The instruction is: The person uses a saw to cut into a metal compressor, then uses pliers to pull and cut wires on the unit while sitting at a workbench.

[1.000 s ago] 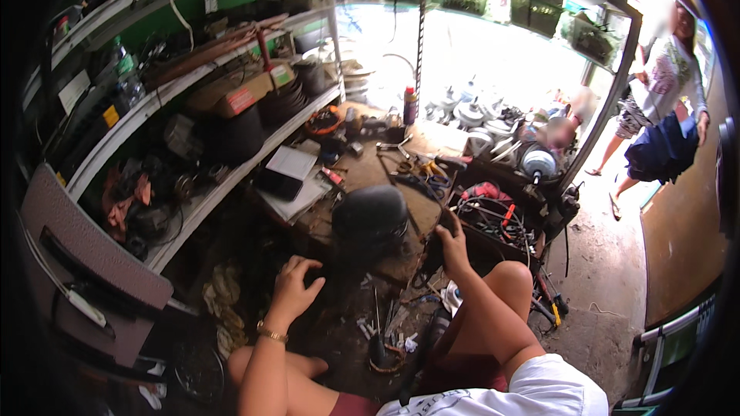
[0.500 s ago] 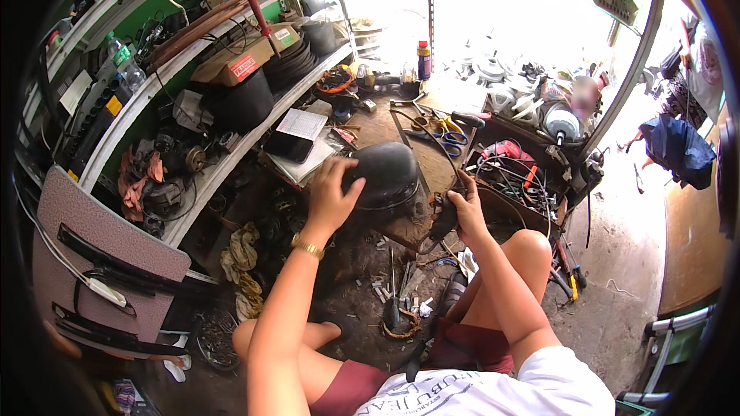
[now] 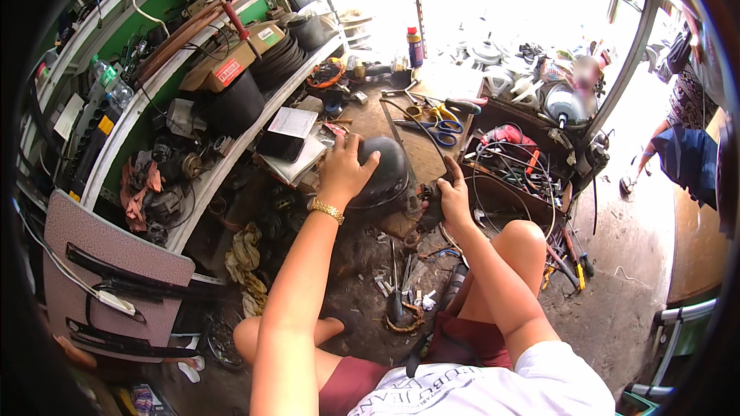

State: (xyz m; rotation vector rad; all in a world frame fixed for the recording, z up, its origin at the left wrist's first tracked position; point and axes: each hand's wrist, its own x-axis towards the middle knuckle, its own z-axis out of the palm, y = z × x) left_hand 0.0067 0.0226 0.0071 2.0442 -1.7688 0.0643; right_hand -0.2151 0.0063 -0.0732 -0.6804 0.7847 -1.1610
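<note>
1. A black dome (image 3: 389, 169) was set on the worktop (image 3: 422, 158), near crowded shelves (image 3: 233, 172).
2. The left grip (image 3: 344, 177) was spread over it.
3. Whether the right grip (image 3: 455, 202) was clamped could not be told.

Black dome (image 3: 388, 173), maroon shorts (image 3: 353, 379), speckled pinkish-grey panel (image 3: 131, 233)
</note>
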